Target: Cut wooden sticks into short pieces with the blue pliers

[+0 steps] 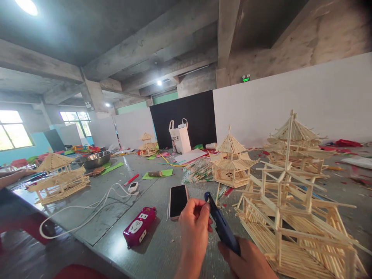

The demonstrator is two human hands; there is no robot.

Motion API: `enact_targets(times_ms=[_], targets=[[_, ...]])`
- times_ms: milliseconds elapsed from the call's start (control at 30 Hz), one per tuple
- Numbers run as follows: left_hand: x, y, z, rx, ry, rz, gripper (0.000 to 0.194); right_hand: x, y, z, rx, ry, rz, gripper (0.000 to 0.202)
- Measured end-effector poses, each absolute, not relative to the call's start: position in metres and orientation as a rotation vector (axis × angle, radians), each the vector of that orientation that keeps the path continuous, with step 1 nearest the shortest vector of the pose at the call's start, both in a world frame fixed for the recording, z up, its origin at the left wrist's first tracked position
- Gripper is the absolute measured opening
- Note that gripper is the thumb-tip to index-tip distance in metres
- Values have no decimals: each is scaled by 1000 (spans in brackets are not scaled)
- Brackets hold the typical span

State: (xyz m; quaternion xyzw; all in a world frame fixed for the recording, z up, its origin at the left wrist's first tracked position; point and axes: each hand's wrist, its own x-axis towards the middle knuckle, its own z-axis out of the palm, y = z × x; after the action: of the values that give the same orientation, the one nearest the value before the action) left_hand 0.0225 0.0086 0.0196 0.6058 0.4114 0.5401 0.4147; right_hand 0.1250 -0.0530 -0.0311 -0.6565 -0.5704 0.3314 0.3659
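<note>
Jutting from right hand (248, 257) — blue tool (223, 228).

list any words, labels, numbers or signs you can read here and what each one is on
"古": front of the white bag; the characters beside it are too blurred to be sure of
Lit green sign high on the back wall: has lettering, too small and blurred to read
Purple power strip, phone with its dark screen, and dark blue tool in the right hand: no text that can be made out
</note>
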Motion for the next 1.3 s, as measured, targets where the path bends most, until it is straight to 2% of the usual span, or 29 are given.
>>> enact_targets(times_ms=[200,500,767,900,967,1100,1300], targets=[[23,10,19,1558,1014,1381,17,120,-53,-21,-1706,-1436,628,26],[28,24,17,1775,1155,1466,19,118,-42,-22,-1715,-1384,837,31],[28,25,16,1889,1204,1434,18,117,-39,-25,-1713,-1319,824,41],[24,23,28,1847,1154,1374,12,120,-34,-31,-1644,-1249,785,34],[19,25,36,1692,993,1286,13,119,-32,-35,-1597,-1196,868,35],[1,29,46,1216,613,1095,16,112,-32,-36,-1405,-1061,1238,39],[-15,26,38,1014,532,1039,18,112,-31,-32,-1217,-970,1471,35]])
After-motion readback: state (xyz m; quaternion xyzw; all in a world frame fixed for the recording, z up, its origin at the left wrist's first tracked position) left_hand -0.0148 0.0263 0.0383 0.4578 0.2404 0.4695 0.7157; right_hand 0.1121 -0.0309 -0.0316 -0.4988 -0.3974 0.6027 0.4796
